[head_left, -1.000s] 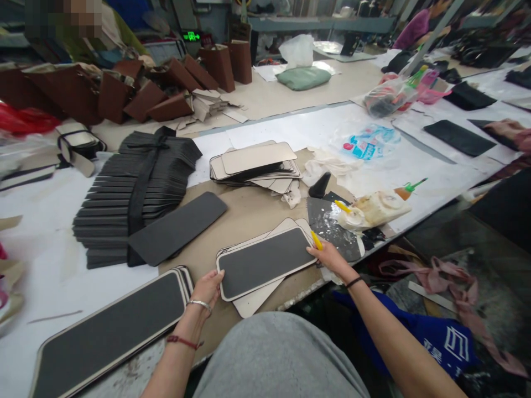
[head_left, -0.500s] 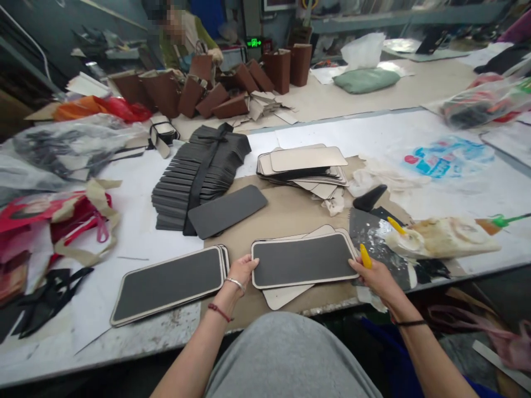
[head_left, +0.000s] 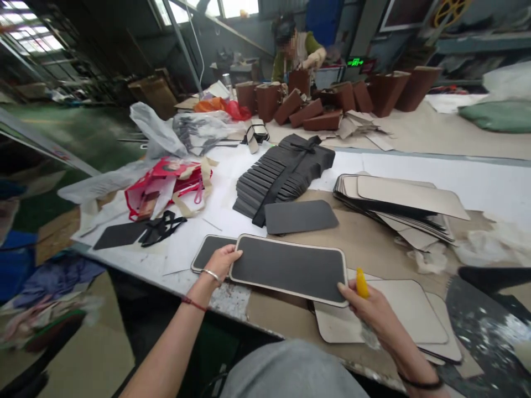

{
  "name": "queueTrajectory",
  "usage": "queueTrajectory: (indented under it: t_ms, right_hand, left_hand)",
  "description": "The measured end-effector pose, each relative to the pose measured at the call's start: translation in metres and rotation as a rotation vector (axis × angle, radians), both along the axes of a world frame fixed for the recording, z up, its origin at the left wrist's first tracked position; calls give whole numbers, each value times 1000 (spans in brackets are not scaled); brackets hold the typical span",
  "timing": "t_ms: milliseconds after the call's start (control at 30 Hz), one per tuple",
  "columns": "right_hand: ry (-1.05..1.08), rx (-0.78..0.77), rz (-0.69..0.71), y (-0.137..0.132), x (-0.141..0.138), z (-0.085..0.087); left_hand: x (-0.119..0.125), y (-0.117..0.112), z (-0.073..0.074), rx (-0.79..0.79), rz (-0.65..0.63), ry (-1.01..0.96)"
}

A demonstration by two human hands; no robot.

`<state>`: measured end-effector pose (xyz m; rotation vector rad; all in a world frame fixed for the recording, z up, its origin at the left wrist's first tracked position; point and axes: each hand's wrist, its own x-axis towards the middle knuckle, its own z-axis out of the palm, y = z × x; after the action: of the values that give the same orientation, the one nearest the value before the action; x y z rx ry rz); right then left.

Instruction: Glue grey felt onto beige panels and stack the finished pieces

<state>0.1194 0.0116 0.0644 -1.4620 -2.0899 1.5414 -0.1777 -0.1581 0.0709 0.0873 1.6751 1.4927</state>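
A dark grey panel (head_left: 290,268) with rounded corners and a pale border is held between my two hands, above the table. My left hand (head_left: 221,262) pinches its left end, thumb on top. At the right end my right hand (head_left: 371,307) grips the corner, and a yellow tool end (head_left: 362,283) sticks up from the same hand; the rest of that tool is mostly hidden. Partly under the left end lie similar bordered panels (head_left: 207,251). Beige boards (head_left: 402,309) lie beneath and beside my right hand. A plain grey piece (head_left: 301,216) rests just beyond the panel.
Behind stands a strapped bundle of black pieces (head_left: 265,179), with a beige board stack (head_left: 410,196) to its right. A glue-spattered dark board (head_left: 481,326) is at the right. Red bags (head_left: 166,182) lie left. Across the table, a person works behind brown boxes (head_left: 319,113).
The view has swung left. Both hands have lifted the bordered panel off the beige boards and carried it left, so it now partly overlaps the other bordered panels.
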Motion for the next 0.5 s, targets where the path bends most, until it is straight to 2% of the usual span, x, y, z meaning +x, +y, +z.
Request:
queueTrajectory:
  t_ms: [133, 233, 300, 367, 467, 500]
  right_hand:
    - [57, 1, 197, -16, -77, -15]
    - [55, -2, 261, -26, -112, -36]
    - [26, 2, 293, -31, -124, -45]
    - [-52, 44, 321, -35, -128, -46]
    - [-185, 168, 317, -39, -119, -32]
    - [-205, 203, 297, -39, -113, -24]
  left_hand:
    - [-57, -38, 4, -84, 86, 118]
    - [-84, -55, -2, -162, 114, 191]
    - [-97, -61, -7, -227, 113, 232]
    - [-107, -66, -10, -302, 112, 276]
    - [-113, -67, -7, -471, 120, 453]
    - [-111, -64, -4, -546, 107, 570]
